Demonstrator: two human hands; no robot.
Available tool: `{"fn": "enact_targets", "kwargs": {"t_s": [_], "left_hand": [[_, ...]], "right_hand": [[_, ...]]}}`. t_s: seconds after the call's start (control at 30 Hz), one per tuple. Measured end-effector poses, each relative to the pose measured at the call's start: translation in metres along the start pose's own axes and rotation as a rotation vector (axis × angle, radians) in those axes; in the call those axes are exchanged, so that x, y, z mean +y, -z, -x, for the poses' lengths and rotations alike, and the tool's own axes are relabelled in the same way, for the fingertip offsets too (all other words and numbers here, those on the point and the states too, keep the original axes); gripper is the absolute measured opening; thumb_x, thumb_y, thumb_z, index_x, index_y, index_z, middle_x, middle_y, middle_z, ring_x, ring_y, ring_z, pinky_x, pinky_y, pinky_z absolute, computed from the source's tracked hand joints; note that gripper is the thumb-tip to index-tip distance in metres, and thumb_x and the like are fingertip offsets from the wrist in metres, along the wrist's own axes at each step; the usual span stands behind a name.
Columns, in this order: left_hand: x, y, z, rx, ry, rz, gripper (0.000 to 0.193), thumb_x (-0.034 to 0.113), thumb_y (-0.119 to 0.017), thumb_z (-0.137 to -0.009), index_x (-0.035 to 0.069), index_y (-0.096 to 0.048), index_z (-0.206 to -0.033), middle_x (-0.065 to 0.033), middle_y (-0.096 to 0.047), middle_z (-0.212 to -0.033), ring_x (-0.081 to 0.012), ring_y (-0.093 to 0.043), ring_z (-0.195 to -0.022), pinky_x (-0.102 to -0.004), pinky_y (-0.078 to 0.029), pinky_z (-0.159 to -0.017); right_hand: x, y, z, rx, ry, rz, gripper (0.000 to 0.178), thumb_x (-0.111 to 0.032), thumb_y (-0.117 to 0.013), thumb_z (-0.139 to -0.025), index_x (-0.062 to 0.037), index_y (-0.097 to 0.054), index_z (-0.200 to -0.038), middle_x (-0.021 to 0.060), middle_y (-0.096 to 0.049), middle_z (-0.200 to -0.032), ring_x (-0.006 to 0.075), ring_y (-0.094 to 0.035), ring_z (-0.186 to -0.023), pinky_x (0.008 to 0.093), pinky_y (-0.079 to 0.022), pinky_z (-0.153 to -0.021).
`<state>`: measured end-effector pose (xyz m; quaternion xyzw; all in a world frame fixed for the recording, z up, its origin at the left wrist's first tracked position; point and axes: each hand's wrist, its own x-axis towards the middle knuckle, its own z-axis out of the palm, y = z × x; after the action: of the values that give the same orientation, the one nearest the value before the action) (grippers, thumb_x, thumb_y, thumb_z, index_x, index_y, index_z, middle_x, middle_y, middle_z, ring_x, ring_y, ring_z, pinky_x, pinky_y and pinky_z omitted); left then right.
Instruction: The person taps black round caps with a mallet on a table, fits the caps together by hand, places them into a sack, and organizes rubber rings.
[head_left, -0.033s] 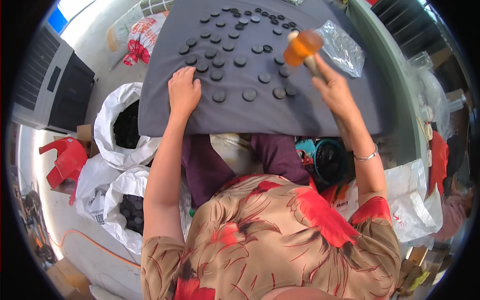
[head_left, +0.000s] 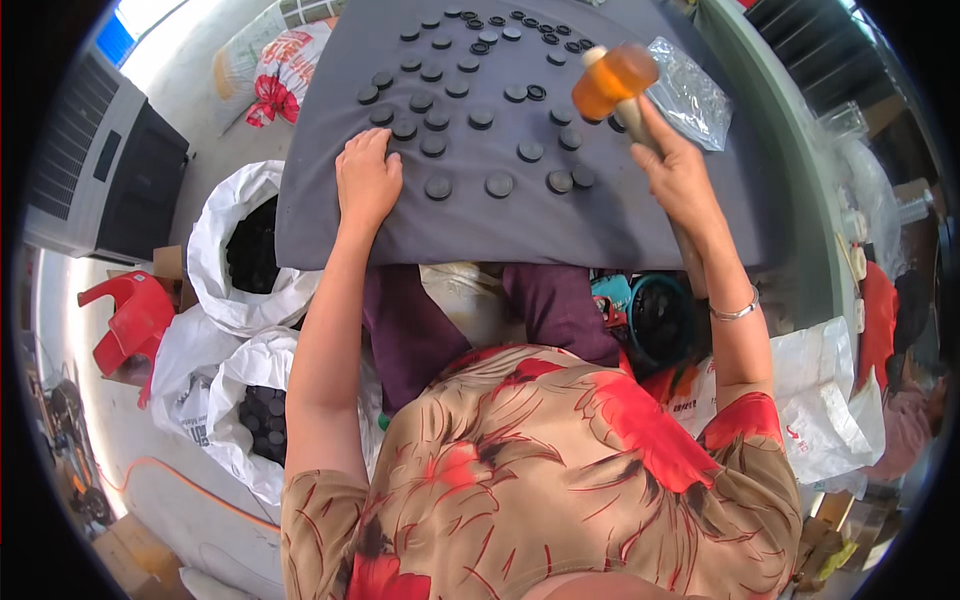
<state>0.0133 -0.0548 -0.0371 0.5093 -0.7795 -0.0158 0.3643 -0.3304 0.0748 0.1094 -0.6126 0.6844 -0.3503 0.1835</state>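
Observation:
My right hand (head_left: pixel 677 172) is closed around the handle of a mallet with an amber, see-through head (head_left: pixel 615 82). The head is held over the right part of a table with a grey cloth (head_left: pixel 330 215). My left hand (head_left: pixel 368 180) lies on the cloth near the left edge, fingers stretched forward beside a black disc (head_left: pixel 381 116). Many round black caps or discs are spread over the cloth, such as one (head_left: pixel 499 184) near the front. Toward the far side, several black rings (head_left: pixel 497 21) show open centres. The mallet hides part of the cloth behind it.
A clear plastic bag (head_left: pixel 690 95) lies on the table's right side. Two white sacks with black pieces, one (head_left: pixel 205 240) behind the other (head_left: pixel 225 410), stand to my left, near a red stool (head_left: pixel 135 320). A teal-rimmed bucket (head_left: pixel 660 318) of dark pieces sits below the table's right front.
The mallet and my right hand have shifted slightly to the right. My left hand stays in place on the cloth.

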Motion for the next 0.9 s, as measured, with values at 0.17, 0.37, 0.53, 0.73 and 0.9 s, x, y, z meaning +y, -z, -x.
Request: {"fn": "enact_targets", "kwargs": {"t_s": [0.17, 0.37, 0.53, 0.73, 0.9], "left_hand": [[0.005, -0.001, -0.010, -0.016, 0.010, 0.034, 0.035, 0.013, -0.060, -0.083, 0.002, -0.062, -0.116, -0.0132, -0.064, -0.121, -0.0309, -0.055, -0.118, -0.0442, -0.041, -0.100], [0.007, 0.002, -0.008, 0.038, -0.025, -0.022, 0.036, 0.012, -0.063, -0.082, 0.002, -0.063, -0.116, -0.0142, -0.064, -0.120, -0.0326, -0.056, -0.116, -0.0431, -0.043, -0.098], [0.008, 0.001, -0.003, 0.021, -0.018, -0.006, 0.037, 0.012, -0.064, -0.081, 0.003, -0.063, -0.117, -0.0139, -0.064, -0.121, -0.0325, -0.056, -0.117, -0.0428, -0.042, -0.099], [0.005, -0.001, -0.009, 0.031, 0.002, -0.008, 0.037, 0.011, -0.064, -0.080, 0.003, -0.063, -0.117, -0.0135, -0.064, -0.121, -0.0322, -0.055, -0.118, -0.0429, -0.042, -0.100], [0.007, -0.001, -0.012, 0.038, -0.002, 0.035, 0.036, 0.011, -0.064, -0.080, 0.002, -0.063, -0.115, -0.0138, -0.064, -0.121, -0.0326, -0.056, -0.117, -0.0431, -0.042, -0.100]], "right_hand": [[0.039, -0.030, -0.004, -0.120, 0.007, 0.350, 0.060, -0.011, -0.061, -0.085, -0.0080, -0.044, -0.143, 0.0275, -0.060, -0.122, 0.0411, -0.058, -0.114, 0.0419, -0.046, -0.098], [0.026, -0.010, -0.001, -0.048, 0.057, 0.061, 0.064, -0.011, -0.063, -0.085, -0.0099, -0.042, -0.145, 0.0277, -0.061, -0.120, 0.0403, -0.059, -0.115, 0.0393, -0.045, -0.098], [0.026, -0.027, -0.004, -0.156, 0.009, 0.279, 0.063, -0.010, -0.062, -0.085, -0.0094, -0.041, -0.145, 0.0270, -0.059, -0.124, 0.0390, -0.056, -0.119, 0.0388, -0.044, -0.101], [-0.013, 0.001, -0.033, -0.048, 0.033, 0.115, 0.062, -0.011, -0.060, -0.088, -0.0077, -0.039, -0.146, 0.0282, -0.059, -0.123, 0.0374, -0.057, -0.119, 0.0372, -0.044, -0.100], [0.038, -0.042, -0.047, -0.084, 0.000, 0.463, 0.065, -0.015, -0.061, -0.087, -0.0078, -0.038, -0.147, 0.0295, -0.061, -0.119, 0.0383, -0.059, -0.114, 0.0399, -0.044, -0.099]]}}
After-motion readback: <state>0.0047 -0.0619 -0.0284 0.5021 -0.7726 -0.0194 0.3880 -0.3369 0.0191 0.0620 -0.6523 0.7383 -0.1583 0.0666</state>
